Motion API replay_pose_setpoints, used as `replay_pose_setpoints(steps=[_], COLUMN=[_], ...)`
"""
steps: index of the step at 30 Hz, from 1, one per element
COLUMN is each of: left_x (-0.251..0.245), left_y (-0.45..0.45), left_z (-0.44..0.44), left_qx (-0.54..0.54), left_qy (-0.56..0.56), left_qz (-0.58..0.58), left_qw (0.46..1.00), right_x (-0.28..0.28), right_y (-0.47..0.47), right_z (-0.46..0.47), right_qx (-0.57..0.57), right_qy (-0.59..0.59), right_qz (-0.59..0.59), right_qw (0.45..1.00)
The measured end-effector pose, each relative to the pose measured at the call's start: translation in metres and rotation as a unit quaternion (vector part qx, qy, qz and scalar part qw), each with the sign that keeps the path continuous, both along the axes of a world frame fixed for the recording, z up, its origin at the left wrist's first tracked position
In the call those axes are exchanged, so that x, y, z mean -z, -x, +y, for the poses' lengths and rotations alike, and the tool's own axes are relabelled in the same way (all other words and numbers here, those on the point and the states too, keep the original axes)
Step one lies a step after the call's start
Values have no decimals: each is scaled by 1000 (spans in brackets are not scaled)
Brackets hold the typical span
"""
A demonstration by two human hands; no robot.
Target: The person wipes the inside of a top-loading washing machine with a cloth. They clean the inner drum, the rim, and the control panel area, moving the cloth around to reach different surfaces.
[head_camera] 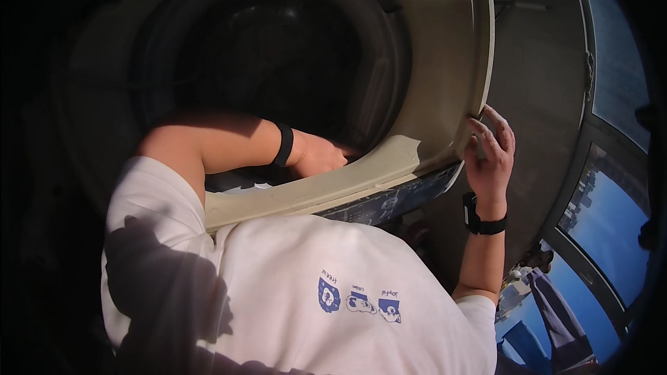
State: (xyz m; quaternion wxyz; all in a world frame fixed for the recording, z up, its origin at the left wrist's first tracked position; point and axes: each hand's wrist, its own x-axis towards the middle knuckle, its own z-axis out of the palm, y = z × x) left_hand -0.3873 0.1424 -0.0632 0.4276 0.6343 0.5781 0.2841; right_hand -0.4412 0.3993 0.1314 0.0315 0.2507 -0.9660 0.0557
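Observation:
Before me stands a top-loading washing machine, its cream plastic top frame (437, 62) surrounding a dark round tub opening (271, 73). My left hand (320, 156), with a black band at the wrist, reaches down inside the opening along the near rim (307, 187). Its fingers are bent and mostly hidden in shadow, so whatever they touch cannot be seen. My right hand (490, 148), wearing a black watch, rests its spread fingertips against the frame's right outer edge, close to the near corner. A dark printed panel (385, 208) runs along the machine's front.
A grey wall (536, 73) rises to the machine's right. Farther right are framed windows (604, 224), with hanging clothes (560, 312) low in the corner. My white shirt (312, 291) lies close against the machine's front. Deep shadow covers the left side.

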Motion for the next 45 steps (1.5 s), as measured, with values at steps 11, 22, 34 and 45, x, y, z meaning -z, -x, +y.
replay_pose_setpoints(steps=[11, 22, 34, 45], left_x=[7, 0, 3, 15], left_y=[149, 128, -9, 142], left_z=[60, 45, -19, 72], left_qx=[-324, -440, 16, -395], left_qy=[-117, -228, -289, -191], left_qz=[450, 412, 144, 395], left_qw=[824, 765, 946, 807], right_x=[-6, -4, -2, -3], right_y=[4, 2, 6, 5], right_z=[2, 0, 4, 4], right_qx=[-26, -21, -43, -33], right_qy=[-54, -51, -65, -63], right_qz=[13, 21, 29, 24], right_qw=[998, 998, 997, 997])
